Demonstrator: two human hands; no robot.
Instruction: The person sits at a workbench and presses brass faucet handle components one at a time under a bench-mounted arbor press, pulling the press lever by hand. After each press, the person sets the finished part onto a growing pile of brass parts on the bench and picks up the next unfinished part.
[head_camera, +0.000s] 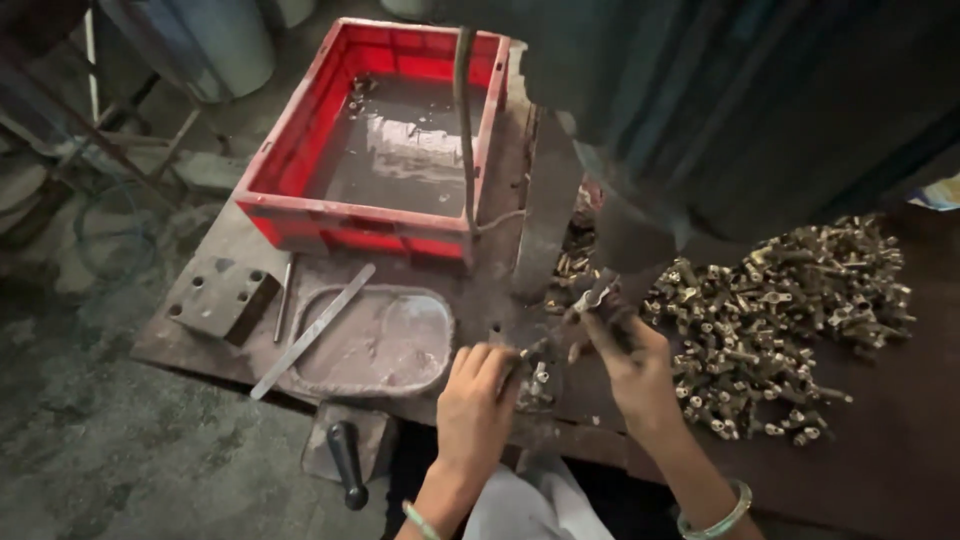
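Brass parts (790, 320): heaped on the workbench (880, 450), just right of the right hand.
Right hand (630, 355): fingers pinched on a small brass fitting (597, 292) under the machine.
Left hand (478, 400): curled narrow, fingertips touching the dark fixture (535, 345); what it holds I cannot tell.
Red crate (300, 215): behind, with a few parts inside.
Metal tray (375, 340): left of the hands.

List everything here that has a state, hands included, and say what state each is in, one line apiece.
Left hand: fingers curled on a small metal part.
Right hand: pinching a brass fitting.
Red crate: open, nearly empty, a few pieces at the back.
Pile of brass fittings: loose, heaped on the bench.
Shallow metal tray: empty.
Flat metal bar: lying across the tray's edge.
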